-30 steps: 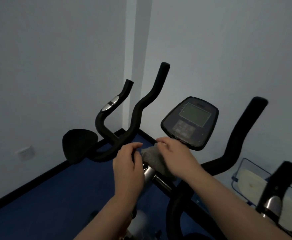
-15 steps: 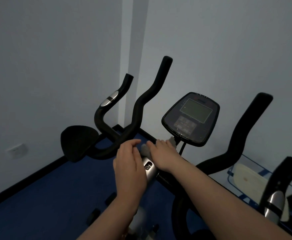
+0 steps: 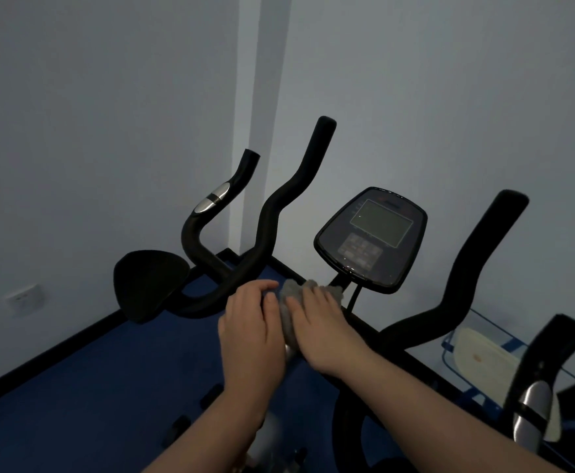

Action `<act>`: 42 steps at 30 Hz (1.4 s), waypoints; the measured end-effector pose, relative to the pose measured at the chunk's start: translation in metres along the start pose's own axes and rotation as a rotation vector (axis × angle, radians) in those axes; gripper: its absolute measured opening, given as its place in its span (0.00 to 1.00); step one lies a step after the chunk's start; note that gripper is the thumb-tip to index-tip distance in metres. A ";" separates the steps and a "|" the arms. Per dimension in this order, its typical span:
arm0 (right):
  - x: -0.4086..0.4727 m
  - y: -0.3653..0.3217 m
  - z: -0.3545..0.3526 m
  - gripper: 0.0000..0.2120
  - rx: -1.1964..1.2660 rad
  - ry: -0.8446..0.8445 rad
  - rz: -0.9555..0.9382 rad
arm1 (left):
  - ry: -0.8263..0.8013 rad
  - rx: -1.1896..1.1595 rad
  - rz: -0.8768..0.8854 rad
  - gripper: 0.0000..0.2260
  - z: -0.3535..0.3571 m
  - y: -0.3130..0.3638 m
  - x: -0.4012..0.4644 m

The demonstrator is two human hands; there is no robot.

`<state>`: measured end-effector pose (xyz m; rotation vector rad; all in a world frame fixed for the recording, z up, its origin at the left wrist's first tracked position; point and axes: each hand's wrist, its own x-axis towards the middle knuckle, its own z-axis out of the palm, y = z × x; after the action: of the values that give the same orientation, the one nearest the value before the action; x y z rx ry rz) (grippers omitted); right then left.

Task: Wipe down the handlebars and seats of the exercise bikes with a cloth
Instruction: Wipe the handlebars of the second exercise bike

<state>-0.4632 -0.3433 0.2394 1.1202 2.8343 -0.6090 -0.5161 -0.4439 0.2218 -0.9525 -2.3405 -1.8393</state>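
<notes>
Pale blue-grey walls (image 3: 108,97) meet at a corner behind the bikes, and dark blue flooring (image 3: 85,380) runs up to a black skirting; a white wall socket (image 3: 27,297) sits low on the left wall. Furthest left, a black seat (image 3: 149,285) stands just beside a second bike's handlebar with a silver sensor strip (image 3: 212,199). Next comes the near bike's left handlebar horn (image 3: 279,206), curving up from the centre bar. The left hand (image 3: 250,331) rests on that centre bar with its fingers curled over the top, fingertips touching the grey cloth (image 3: 289,302). The cloth is bunched on the middle of the handlebar, below the console (image 3: 369,237). The right hand (image 3: 323,327) lies over the cloth, fingers bent down onto it and pressing it to the bar. Right of the console, the right handlebar horn (image 3: 477,268) rises. At the right edge, a blue wire basket (image 3: 449,346) holds a cream pad (image 3: 480,356), with another silver-banded grip (image 3: 531,414) in front.
</notes>
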 end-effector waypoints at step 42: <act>0.047 0.072 -0.135 0.17 -0.057 0.501 -0.079 | -0.371 0.379 0.115 0.11 0.024 0.033 0.041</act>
<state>-0.4356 -0.2152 0.3309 1.3136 3.2966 -0.2732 -0.5259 -0.4006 0.2590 -1.4257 -2.6282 -1.1937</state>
